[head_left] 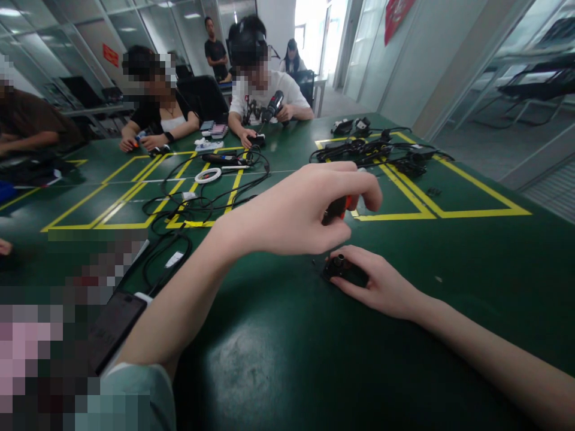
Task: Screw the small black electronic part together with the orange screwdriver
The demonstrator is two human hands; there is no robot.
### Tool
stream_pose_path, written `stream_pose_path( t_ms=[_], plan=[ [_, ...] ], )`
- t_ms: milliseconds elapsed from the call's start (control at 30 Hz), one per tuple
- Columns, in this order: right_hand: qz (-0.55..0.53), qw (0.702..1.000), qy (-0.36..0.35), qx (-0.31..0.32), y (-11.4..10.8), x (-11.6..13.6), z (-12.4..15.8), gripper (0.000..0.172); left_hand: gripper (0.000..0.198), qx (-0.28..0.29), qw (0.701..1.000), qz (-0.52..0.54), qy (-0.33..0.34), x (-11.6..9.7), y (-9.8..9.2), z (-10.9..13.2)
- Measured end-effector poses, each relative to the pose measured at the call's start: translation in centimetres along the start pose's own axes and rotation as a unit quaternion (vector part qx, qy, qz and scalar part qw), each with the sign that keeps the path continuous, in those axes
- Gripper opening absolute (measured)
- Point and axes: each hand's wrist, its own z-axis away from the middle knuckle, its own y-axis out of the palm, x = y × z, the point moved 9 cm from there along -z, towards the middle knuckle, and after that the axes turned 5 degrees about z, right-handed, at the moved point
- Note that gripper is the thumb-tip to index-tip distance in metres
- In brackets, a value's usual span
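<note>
My left hand (309, 206) is raised over the table, its fingers curled around a black-and-orange object (336, 209). Most of that object hides behind the fingers, so its kind cannot be made out. Just below and to the right, my right hand (381, 281) rests at the green tabletop. Its thumb and fingers grip a small black part (332, 268) with a short round post standing up from it. A tiny dark piece (313, 261) lies on the table to the left of that part.
Tangled black cables (372, 149) lie within yellow tape outlines at the back right. More cable (211, 200) loops left of centre, near a white ring (208, 175). A dark phone-like slab (117, 326) lies lower left. Across the table, a co-worker holds a power drill (273, 108).
</note>
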Motion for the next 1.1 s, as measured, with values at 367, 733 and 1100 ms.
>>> stream_pose_path(
  t_ms=[367,733,1100],
  plan=[
    [0.008,1.0,-0.002,-0.002,0.0,-0.1,0.1,0.015,0.017,-0.07,0.99,-0.082,-0.09,1.7,0.0,-0.5],
    [0.006,1.0,0.001,-0.001,0.0,-0.2,0.2,0.015,0.029,-0.037,0.998,-0.052,0.004,0.1,0.3,-0.4],
    [0.024,0.999,-0.027,-0.018,-0.1,0.1,0.2,0.011,0.032,-0.058,0.991,-0.116,-0.025,-0.3,-0.2,0.0]
  ],
)
